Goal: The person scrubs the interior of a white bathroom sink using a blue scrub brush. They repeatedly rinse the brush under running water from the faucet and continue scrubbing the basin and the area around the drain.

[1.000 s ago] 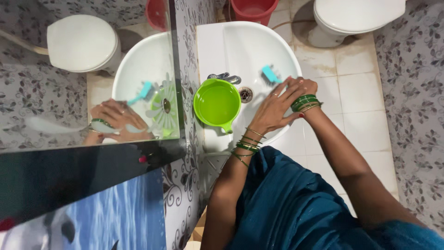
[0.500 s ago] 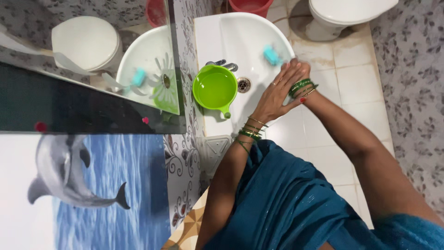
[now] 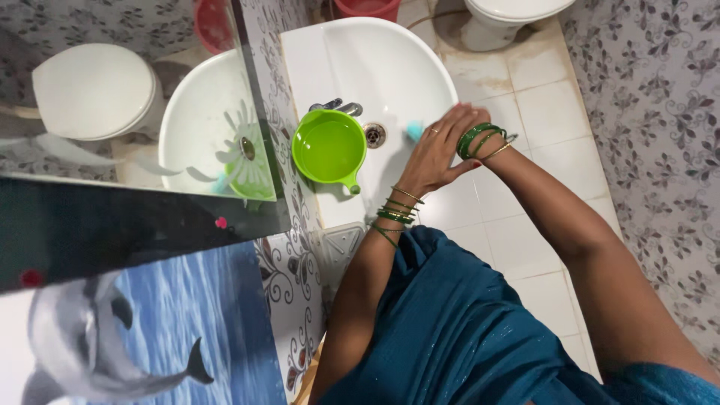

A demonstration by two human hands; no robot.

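Both hands meet over the white sink (image 3: 390, 67), near its outer rim. The left hand (image 3: 431, 154) lies over the right hand (image 3: 469, 120), pressed together around a small teal object (image 3: 413, 133); only its tip shows, so its long axis and the exact grip cannot be told. One green mug (image 3: 328, 147) sits in the basin beside the drain (image 3: 374, 135), handle pointing toward the person. Tiled floor (image 3: 540, 112), one toilet (image 3: 510, 19), one red bucket (image 3: 367, 7), one mirror (image 3: 135, 120).
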